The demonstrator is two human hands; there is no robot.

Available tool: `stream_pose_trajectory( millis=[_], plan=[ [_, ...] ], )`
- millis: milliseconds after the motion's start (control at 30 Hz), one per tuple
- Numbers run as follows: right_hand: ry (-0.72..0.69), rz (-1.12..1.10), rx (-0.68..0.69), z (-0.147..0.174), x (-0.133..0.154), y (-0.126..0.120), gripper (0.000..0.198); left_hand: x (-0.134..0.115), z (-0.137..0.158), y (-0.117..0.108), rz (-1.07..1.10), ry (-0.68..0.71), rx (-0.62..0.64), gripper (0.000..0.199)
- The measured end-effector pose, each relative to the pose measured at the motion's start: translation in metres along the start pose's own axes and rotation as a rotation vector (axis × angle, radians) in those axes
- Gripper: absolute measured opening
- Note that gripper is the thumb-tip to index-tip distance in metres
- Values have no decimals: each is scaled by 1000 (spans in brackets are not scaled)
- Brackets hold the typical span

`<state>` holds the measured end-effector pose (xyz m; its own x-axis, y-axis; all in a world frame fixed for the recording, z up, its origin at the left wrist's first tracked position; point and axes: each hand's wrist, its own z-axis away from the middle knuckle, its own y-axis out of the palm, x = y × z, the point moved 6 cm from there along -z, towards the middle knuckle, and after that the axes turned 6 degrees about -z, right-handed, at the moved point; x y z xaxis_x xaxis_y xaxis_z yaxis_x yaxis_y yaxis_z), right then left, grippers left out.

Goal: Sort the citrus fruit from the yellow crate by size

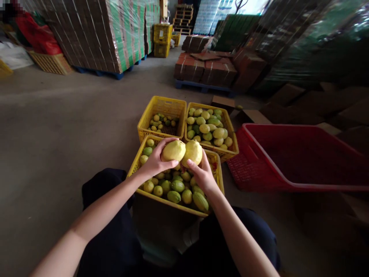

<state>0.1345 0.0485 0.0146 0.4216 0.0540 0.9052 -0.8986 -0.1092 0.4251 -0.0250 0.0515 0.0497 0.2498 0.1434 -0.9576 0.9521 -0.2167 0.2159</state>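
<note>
Forearms, left grip holding yellow fruit, right grip holding second fruit, crate beneath

Warehouse, with plastic-wrapped stacks on blue pallets.

No words, names, numbers or signs could be read on any of the things that showed.

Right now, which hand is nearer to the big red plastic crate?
Right. The right hand is left of the red plastic crate, apart from it; the left hand is farther left.
</note>
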Motion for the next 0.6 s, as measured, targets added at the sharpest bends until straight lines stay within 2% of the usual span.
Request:
stream_pose_trajectory(
  millis=[200,300,433,600],
  plan=[
    [-212,197,-51,2,18,-4,61,8,-1,-2,-37,37,12,60],
    [-277,284,-35,3,23,-4,65,9,1,0,-21,58,44,59],
    [-307,335,-2,6,24,-4,68,9,1,0,31,17,63,58],
    [-292,292,18,7,24,-4,70,12,-1,0,74,25,86,59]
  ],
)
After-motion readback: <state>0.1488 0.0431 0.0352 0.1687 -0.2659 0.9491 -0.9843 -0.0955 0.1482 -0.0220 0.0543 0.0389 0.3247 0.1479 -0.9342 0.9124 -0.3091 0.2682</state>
